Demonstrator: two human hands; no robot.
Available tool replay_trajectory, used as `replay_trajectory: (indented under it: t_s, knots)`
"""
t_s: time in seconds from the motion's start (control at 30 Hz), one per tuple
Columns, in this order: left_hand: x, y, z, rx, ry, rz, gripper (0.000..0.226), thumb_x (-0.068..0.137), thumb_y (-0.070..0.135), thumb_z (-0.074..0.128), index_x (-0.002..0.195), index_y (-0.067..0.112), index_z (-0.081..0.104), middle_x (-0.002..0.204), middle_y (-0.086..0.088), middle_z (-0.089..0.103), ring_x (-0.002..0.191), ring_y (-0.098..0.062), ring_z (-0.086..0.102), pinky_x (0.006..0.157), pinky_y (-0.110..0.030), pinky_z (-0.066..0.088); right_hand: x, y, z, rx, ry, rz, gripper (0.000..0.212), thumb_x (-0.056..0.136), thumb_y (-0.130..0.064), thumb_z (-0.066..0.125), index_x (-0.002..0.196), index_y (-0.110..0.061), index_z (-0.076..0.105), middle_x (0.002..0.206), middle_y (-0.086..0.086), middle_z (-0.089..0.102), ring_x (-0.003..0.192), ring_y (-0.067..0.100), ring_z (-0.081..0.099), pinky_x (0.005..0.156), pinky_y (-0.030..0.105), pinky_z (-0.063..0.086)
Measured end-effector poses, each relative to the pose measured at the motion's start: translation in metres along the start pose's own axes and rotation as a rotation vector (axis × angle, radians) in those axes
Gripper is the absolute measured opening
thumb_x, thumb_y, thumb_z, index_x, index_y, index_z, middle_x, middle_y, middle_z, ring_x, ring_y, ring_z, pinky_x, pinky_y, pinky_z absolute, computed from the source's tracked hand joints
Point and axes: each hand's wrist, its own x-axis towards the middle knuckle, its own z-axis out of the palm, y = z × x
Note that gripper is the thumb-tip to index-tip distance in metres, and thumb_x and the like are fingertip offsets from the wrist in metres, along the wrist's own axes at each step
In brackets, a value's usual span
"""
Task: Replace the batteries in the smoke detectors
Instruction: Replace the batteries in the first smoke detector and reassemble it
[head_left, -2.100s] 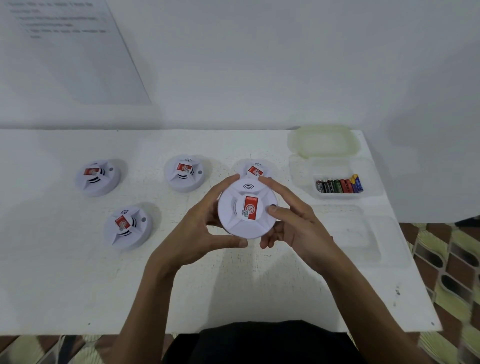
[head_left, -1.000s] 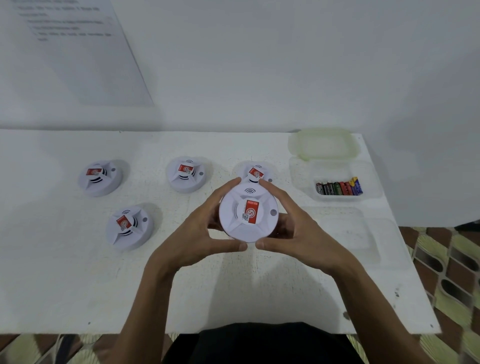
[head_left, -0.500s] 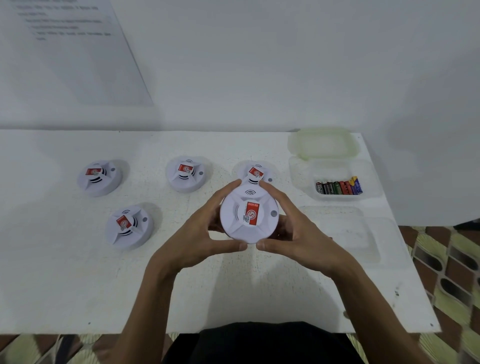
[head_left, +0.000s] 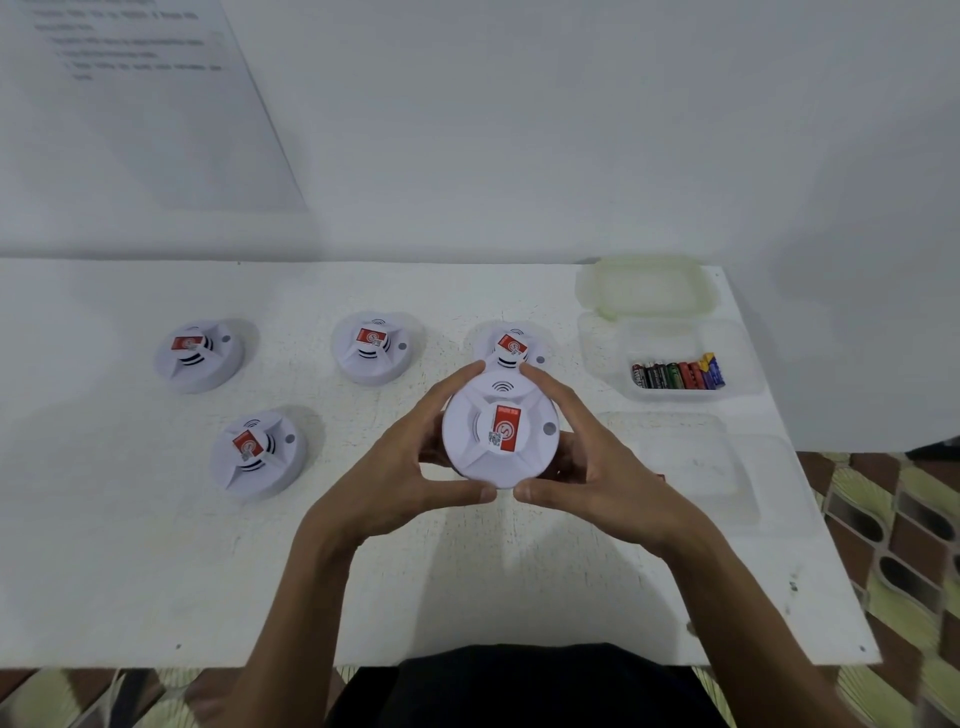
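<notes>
Left grip (head_left: 384, 480), right grip (head_left: 608, 486) around detector (head_left: 501, 452)

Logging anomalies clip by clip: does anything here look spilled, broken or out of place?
Nothing stands out. The held smoke detector looks intact between the left hand and right hand, and the batteries lie in a tidy row inside their open tub.

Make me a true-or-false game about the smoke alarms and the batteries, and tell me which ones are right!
1. The left hand and right hand both hold one smoke detector. True.
2. Its sticker is blue. False: it is red.
3. Four more smoke detectors lie on the table. True.
4. The batteries lie loose on the table. False: the batteries sit in a clear container.
</notes>
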Motion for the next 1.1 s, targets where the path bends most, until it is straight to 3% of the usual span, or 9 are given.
replay_trajectory:
  t_s: [0.33,0.63,1.1]
  knots:
    - [-0.0005,-0.0007,0.0001,0.002,-0.002,-0.001,0.089,0.073,0.022,0.078,0.140,0.041,0.022,0.129,0.044,0.038,0.119,0.006,0.046,0.081,-0.011,0.047,0.0021,0.0019,0.0023,-0.019,0.006,-0.004,0.091,0.084,-0.016,0.076,0.145,-0.053,0.019,0.142,-0.026,0.045,0.126,0.009,0.053,0.100,0.040,0.052]
    - [-0.0016,-0.0013,0.0007,0.000,-0.007,-0.003,0.091,0.073,0.023,0.079,0.142,0.039,0.022,0.131,0.040,0.039,0.120,0.003,0.047,0.083,-0.013,0.048,-0.0006,0.0015,0.0018,0.016,0.004,-0.006,0.093,0.084,-0.009,0.075,0.147,-0.050,0.020,0.141,-0.017,0.050,0.123,0.014,0.057,0.098,0.042,0.053]
    - [-0.0018,-0.0007,0.0006,0.006,-0.008,0.001,0.091,0.074,0.019,0.079,0.142,0.039,0.022,0.129,0.042,0.039,0.118,0.005,0.048,0.082,-0.012,0.047,-0.0007,0.0023,0.0018,0.014,0.006,-0.009,0.092,0.084,-0.009,0.074,0.147,-0.050,0.020,0.141,-0.021,0.049,0.123,0.012,0.056,0.097,0.041,0.054]
